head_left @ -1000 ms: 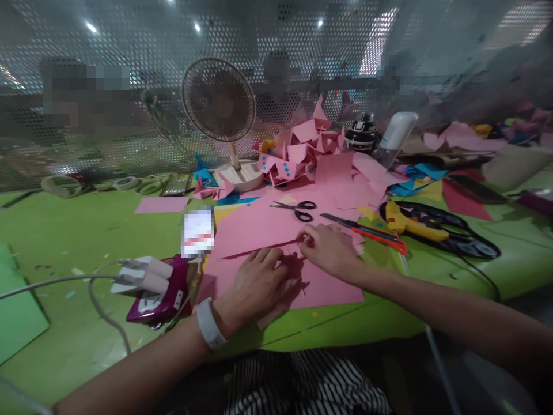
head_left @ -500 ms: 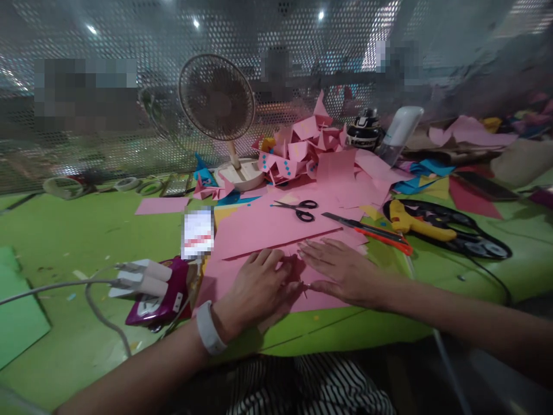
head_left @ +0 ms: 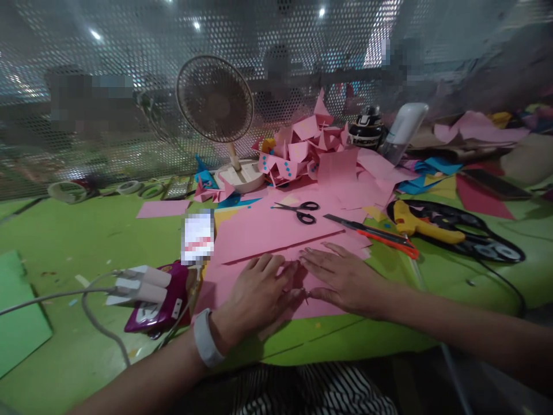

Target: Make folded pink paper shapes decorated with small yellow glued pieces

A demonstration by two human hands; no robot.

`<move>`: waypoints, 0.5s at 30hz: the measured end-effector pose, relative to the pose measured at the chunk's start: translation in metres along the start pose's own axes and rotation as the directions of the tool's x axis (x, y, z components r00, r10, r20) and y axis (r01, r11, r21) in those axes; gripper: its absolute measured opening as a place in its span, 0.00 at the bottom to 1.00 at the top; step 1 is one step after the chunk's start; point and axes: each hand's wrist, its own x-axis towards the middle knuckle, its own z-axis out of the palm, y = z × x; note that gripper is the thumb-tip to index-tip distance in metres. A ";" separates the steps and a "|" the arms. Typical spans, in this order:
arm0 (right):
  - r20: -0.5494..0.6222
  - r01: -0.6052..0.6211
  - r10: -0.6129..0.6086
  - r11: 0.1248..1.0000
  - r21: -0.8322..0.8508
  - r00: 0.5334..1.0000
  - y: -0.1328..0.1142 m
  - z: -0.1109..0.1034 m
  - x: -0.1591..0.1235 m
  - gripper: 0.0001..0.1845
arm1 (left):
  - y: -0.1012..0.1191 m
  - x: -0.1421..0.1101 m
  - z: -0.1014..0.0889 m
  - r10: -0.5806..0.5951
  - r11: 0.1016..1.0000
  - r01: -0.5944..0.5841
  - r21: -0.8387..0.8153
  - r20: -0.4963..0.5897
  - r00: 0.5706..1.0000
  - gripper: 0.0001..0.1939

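My left hand (head_left: 261,291), with a pale band at its wrist, rests on a pink paper sheet (head_left: 216,288) by the table's front edge. Its fingers are bent together on a small piece of pink paper (head_left: 299,276), largely hidden beneath them. Facing it, my right hand (head_left: 349,281) lies flat, fingers stretched over the same piece, its thumb near the left thumb. Just beyond the fingers lies a larger folded pink sheet (head_left: 263,230). Black-handled scissors (head_left: 298,211) rest on it, and an orange and black cutter knife (head_left: 375,235) lies to the right.
A yellow glue gun (head_left: 427,225) lies on a black tray at right. Behind are a heap of folded pink paper shapes (head_left: 302,144), a desk fan (head_left: 216,104) and a bottle (head_left: 404,129). White chargers (head_left: 142,285) with cables sit on a purple box (head_left: 173,311) at left.
The view has shifted slightly, so the table things appear a little lower. Both hands stay nearly in place, and their thumbs remain close together over the pink paper.
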 end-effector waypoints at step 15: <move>-0.021 0.009 -0.009 1.000 -0.010 1.000 -0.002 -0.001 0.001 0.28 | 0.004 0.003 -0.001 -0.009 0.998 0.007 0.056 0.032 0.999 0.20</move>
